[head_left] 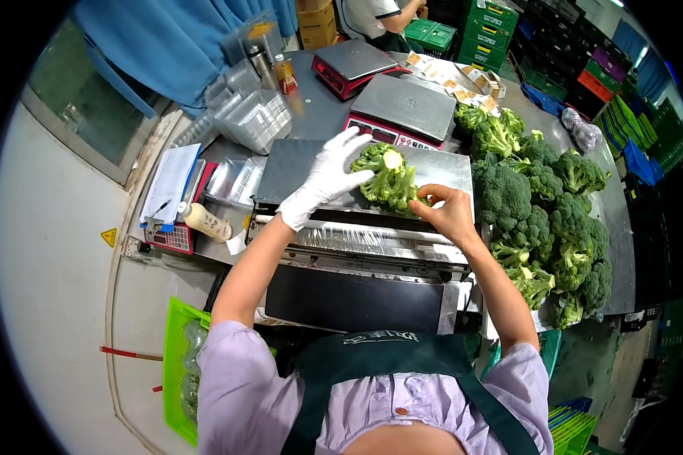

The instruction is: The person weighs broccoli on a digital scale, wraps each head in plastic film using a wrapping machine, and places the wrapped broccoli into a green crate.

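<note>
A broccoli head (387, 178) lies on the metal top of the wrapping machine (288, 163), its pale cut stem facing up. My left hand (330, 173), in a white glove, is beside its left side with the fingers spread and holds nothing. At the broccoli's lower right, my bare right hand (446, 212) pinches the edge of the head between thumb and fingertips. Clear film (357, 236) runs along the front of the machine, below both hands. Many more broccoli heads (508, 193) are piled to the right.
Two red scales (404, 105) (354, 59) stand behind the machine. Clear plastic trays (254, 121), bottles (284, 73) and a clipboard (172, 184) are at the left. Green crates (487, 34) and a co-worker (379, 17) are beyond the table. A green basket (176, 379) sits low at the left.
</note>
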{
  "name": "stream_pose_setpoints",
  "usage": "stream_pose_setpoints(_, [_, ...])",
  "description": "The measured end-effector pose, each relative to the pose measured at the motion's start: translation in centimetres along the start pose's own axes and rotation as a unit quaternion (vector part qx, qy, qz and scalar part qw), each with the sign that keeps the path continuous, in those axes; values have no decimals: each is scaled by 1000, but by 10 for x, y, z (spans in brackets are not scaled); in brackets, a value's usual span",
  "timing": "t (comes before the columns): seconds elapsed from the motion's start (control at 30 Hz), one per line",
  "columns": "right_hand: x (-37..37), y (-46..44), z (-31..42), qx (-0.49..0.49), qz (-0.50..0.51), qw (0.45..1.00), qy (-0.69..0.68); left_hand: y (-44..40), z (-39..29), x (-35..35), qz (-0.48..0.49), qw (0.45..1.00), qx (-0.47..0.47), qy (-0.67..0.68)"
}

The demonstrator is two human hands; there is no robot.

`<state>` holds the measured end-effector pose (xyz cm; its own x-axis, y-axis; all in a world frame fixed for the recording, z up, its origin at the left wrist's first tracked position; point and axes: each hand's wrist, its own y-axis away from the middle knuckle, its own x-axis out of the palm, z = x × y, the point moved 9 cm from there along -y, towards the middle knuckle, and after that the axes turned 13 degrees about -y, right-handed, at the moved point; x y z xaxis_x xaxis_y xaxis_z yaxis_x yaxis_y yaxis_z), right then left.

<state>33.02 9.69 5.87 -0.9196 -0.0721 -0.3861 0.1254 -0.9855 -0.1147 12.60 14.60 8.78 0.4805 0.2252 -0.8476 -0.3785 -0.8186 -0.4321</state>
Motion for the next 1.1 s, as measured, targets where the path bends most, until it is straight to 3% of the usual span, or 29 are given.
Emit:
stream_pose_setpoints(0.1, [0, 3, 31, -123, -64, 990, 32, -4, -3, 43, 123, 991, 24, 42])
stream_pose_setpoints(0.17, [5, 4, 35, -206, -104, 968, 100, -5, 6, 52, 137, 983, -44, 116])
stream_pose_setpoints(0.23, [12, 5, 43, -244, -134, 949, 151, -11, 9, 53, 121, 986, -61, 97])
stream_pose_setpoints(0.37, [28, -11, 48, -182, -143, 946, 228, -20, 6, 44, 51, 994, -98, 21])
stream_pose_setpoints(0.5, [26, -26, 46, -93, -133, 948, 274, -25, 12, 50, 66, 990, -124, -25])
stream_pose_setpoints(0.7, [32, -47, 42, -139, -129, 944, 270, -21, 12, 45, 62, 992, -110, 8])
stream_pose_setpoints(0.8, [32, -47, 49, -128, -81, 959, 239, -22, 14, 43, 121, 979, -151, 67])
stream_pose_setpoints(0.9, [37, -36, 55, -192, -133, 940, 250, -27, 12, 42, 125, 980, -152, 25])
stream_pose_setpoints(1.1, [50, -31, 60, -205, -144, 937, 245, -26, 15, 44, 121, 981, -147, -26])
